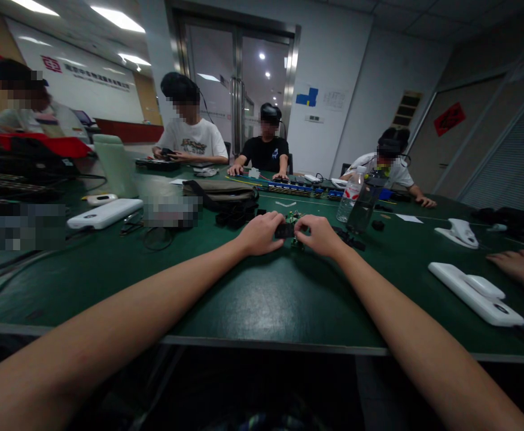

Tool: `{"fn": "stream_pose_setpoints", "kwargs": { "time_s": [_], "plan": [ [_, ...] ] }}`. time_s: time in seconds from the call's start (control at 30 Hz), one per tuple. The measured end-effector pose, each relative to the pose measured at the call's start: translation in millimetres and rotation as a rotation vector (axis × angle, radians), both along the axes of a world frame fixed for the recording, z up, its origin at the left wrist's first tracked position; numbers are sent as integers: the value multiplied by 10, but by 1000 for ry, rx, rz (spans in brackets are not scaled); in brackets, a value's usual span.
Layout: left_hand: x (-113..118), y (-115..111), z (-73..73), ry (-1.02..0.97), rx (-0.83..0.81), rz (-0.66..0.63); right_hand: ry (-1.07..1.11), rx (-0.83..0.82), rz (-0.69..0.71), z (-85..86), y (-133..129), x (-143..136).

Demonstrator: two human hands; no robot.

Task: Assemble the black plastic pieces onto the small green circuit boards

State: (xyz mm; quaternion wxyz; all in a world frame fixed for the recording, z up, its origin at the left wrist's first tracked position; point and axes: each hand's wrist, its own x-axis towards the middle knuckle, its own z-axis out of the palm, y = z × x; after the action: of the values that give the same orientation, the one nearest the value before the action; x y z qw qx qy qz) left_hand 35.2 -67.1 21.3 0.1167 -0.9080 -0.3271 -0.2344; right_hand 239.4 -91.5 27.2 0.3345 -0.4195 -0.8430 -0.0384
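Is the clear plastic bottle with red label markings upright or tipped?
Upright: the red-marked bottle stands base-down on the green tabletop, its neck uppermost.

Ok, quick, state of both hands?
Left hand: closed, holding a black block.
Right hand: fingers curled at the green circuit board; grip cannot be told.

"What does your feed show of us?"
"I see a long, slim, bare left forearm and a matching bare right forearm, ending in an ungloved left hand and an ungloved right hand."
"Clothing?"
"I get dark cloth flecked with paler specks, too dim to name the garment."
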Motion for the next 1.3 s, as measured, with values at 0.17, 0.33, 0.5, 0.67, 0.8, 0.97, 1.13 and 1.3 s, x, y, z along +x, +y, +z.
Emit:
{"fn": "stream_pose_setpoints", "kwargs": {
  "time_s": [0.17, 0.33, 0.5, 0.67, 0.8, 0.97, 1.13, 1.3],
  "plan": [
    [1, 0, 7, 2, 5, -4, -9, -21, -2, 4, -3, -1],
    [-2, -5, 7, -4, -3, -7, -12, -36, -5, 7, -2, -6],
    [-4, -4, -2, -9, -11, -15, -8, -47, -9, 0, 7, 2],
    [-4, -4, 1, -9, -14, -14, -18, -68, -34, 2, 1, 3],
    [-3, -12, 8, -11, -21, -20, -20, -79, -58, 6, -2, 4],
    [-6, -9, 1, -24, -12, -26, -27, -85, -61, -3, 14, 18],
    [-8, -10, 6, -12, -12, -24, -34, -71, -49, 0, 13, 19],
    [-3, -18, 9, -11, -23, -24, -31, -77, -42, 17, -3, 9]
  ]
}}
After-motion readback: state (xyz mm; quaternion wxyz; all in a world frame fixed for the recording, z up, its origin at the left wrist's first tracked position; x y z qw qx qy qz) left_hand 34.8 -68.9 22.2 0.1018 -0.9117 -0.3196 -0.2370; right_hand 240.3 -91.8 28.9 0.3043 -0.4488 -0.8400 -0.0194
